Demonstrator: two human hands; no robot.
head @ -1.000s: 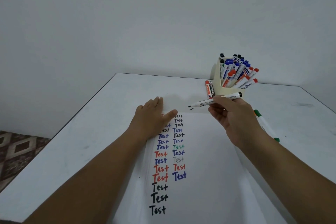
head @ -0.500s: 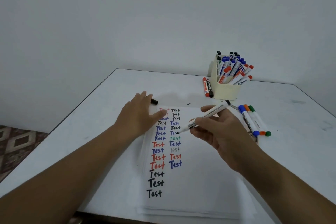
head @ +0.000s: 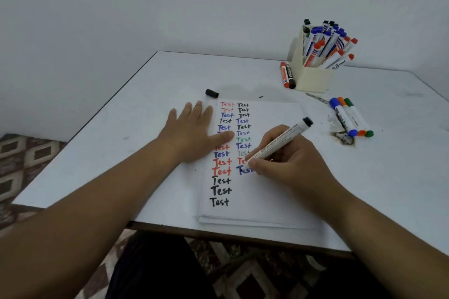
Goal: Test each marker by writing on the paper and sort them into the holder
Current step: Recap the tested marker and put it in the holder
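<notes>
A white marker [head: 277, 143] is pinched in the right hand [head: 289, 160], tip lowered onto the paper [head: 267, 192]; the paper is pressed flat by the left hand [head: 192, 133], fingers straight.

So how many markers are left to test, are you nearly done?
Mostly done, it seems. The holder is packed with markers, and the paper has two columns of "Test". The right hand grips a black marker, tip at the paper. Five lie outside: three right, two beside the holder.
</notes>
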